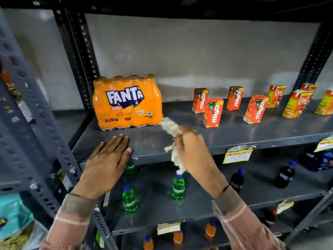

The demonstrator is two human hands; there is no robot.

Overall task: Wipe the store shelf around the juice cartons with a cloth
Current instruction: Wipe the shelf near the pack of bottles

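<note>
A grey metal shelf [234, 134] holds several red Maaza juice cartons [212, 112] standing upright in the middle, with several orange-yellow Real cartons [295, 103] farther right. My right hand [194, 154] grips a crumpled whitish cloth [170, 127]; one end of it lies on the shelf beside the Fanta pack, the other hangs below the shelf's front edge. My left hand [108, 159] rests flat, fingers spread, on the shelf's front edge left of the cloth.
An orange shrink-wrapped Fanta pack [128, 103] stands at the shelf's left. Perforated uprights [79, 56] frame the bay. The lower shelf carries green Sprite bottles [178, 188] and dark cola bottles [285, 175]. Price labels [237, 154] hang on the front edge.
</note>
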